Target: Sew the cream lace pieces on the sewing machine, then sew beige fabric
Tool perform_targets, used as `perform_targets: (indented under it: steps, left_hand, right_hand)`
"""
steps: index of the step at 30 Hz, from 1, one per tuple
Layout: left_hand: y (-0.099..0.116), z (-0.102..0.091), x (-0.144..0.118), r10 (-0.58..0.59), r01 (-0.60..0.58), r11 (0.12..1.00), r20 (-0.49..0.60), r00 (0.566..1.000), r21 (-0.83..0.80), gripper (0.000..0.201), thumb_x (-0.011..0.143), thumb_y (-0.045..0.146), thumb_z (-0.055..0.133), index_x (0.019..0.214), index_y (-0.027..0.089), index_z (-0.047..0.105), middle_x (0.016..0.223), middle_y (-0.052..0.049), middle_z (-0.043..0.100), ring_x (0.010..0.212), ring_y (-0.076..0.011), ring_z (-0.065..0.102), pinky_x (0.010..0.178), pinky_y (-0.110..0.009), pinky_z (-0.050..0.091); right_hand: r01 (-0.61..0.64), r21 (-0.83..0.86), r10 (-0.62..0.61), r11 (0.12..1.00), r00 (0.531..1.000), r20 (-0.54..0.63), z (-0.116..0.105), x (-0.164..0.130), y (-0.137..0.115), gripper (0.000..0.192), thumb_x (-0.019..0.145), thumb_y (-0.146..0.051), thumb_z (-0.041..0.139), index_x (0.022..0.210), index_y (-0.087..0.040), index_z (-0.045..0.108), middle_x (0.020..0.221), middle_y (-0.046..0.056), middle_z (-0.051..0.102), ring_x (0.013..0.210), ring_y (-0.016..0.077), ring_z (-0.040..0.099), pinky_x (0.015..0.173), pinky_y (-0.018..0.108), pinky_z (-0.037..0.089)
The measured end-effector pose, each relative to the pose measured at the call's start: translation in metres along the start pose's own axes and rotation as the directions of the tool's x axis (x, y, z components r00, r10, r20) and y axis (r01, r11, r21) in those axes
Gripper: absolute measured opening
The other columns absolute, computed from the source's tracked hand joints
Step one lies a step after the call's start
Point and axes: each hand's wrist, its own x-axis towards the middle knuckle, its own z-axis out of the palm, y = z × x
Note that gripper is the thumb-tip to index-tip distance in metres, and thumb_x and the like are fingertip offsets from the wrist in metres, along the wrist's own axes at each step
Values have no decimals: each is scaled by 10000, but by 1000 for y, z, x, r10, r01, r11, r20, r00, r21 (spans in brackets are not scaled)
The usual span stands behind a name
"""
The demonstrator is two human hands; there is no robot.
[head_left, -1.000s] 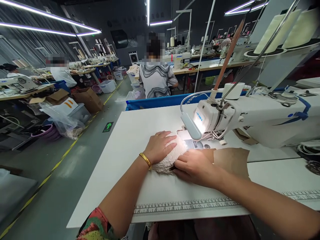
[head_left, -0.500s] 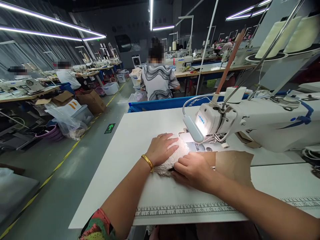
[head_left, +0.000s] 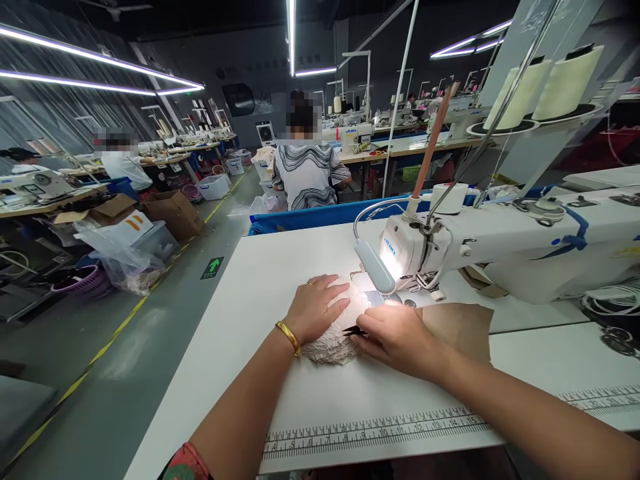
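A cream, fluffy-textured fabric piece (head_left: pixel 329 349) lies on the white table in front of the sewing machine (head_left: pixel 407 243). My left hand (head_left: pixel 316 309) rests flat across its upper left part, fingers spread. From the right, my right hand (head_left: pixel 403 339) reaches in, its fingers closed on small black thread snips (head_left: pixel 353 331). The dark tips of the snips point left over the fabric; whether they touch it I cannot tell. Partly under my right hand and wrist is a brown sheet (head_left: pixel 461 325), perhaps paper or card. The machine's lamp (head_left: pixel 375 267) lights the fabric's top edge.
A printed ruler strip (head_left: pixel 380 435) runs along the table's front edge. Thread cones (head_left: pixel 567 87) stand on a rack at right. A blue cloth trough (head_left: pixel 310 215) borders the far side, with a seated person (head_left: pixel 306 175) beyond. Boxes (head_left: pixel 175 213) stand on the floor at left.
The snips now show more clearly beyond my right fingertips, which have drawn slightly off the fabric. More of the fabric's lower part is visible. The whole view has shifted a little.
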Motion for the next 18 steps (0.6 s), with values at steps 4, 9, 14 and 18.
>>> perform_targets:
  steps: [4,9,14,18]
  left_hand:
    - [-1,1,1,1,-1,1000,3,1000,-3,456,1078,467,464,1474,334,646,1616,-39,545,1490,-330,483,1202,-542,443]
    - [-1,1,1,-1,1,1000,2,1000,-7,464,1080,456,450,1480,321,643,1620,-47,538,1492,-333,478,1214,-553,427]
    - [-3,3,2,7,-8,1000,-6,1000,-2,467,1081,461,436,1480,331,642,1617,-37,544,1488,-324,483,1213,-544,430]
    - [-7,5,3,25,-25,1000,-15,1000,-2,473,1082,465,429,1477,318,646,1612,-43,551,1482,-323,488,1216,-549,429]
  right_hand:
    - [1,26,-2,1000,1000,14,1,0,0,352,1077,-323,503,746,-204,511,662,-22,556,603,147,393,620,307,230]
    - [25,75,-24,997,1000,-2,9,3,-2,349,1071,-323,503,743,-204,510,658,-26,541,601,143,389,610,311,235]
    - [-8,152,-1,988,998,59,4,2,0,345,1056,-338,523,739,-210,482,643,-41,531,591,136,396,599,308,229]
    - [-164,126,140,978,973,185,-21,-6,9,337,1003,-332,602,727,-212,449,640,-46,521,588,133,418,608,303,225]
